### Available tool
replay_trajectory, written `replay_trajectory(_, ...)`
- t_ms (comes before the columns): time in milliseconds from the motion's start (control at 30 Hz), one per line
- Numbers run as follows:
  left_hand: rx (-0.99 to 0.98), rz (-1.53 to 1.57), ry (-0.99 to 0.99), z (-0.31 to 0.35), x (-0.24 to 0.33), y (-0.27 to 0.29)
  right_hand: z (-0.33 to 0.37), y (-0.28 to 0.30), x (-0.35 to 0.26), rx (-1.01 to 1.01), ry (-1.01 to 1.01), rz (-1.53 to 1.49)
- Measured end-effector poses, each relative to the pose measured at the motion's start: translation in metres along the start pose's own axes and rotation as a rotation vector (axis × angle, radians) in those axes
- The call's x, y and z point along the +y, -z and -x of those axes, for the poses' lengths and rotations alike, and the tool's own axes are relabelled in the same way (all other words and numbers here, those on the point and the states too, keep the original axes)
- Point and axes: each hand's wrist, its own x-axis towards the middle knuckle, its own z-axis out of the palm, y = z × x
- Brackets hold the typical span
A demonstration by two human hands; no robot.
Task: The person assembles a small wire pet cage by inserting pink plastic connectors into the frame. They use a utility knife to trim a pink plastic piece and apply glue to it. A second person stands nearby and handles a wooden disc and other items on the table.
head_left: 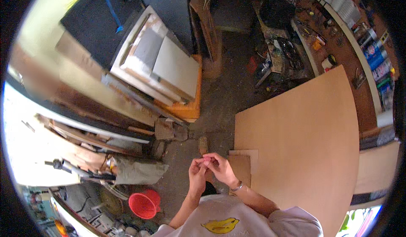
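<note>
In front of my chest, my left hand [197, 177] and my right hand [222, 172] meet at the fingertips. The fingers of both are closed in a pinch, thumbs and forefingers pressed together. A small pinkish spot shows between the tips, too small to tell whether it is a thing or skin. A metal band [238, 186] circles my right wrist. Just beyond the fingers, a shoe [203, 144] stands on the dark floor. My right forearm passes beside the near edge of a large wooden board [296, 139].
Left of me, a red bucket [144, 205] stands on the floor near a grey-green sack [139, 170]. White panels [175, 70] lean ahead on an orange wooden base [192, 110]. A cluttered workbench [277, 46] is at the far right, below shelves with bottles and cans [376, 57].
</note>
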Motion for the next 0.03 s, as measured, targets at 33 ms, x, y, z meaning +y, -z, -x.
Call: replay_trajectory(33, -0.014, -0.035, -0.002, -0.0346, 0.0008, -0.0136, -0.0302, 0.0134, -0.0027, 0.015, 0.001, -0.006)
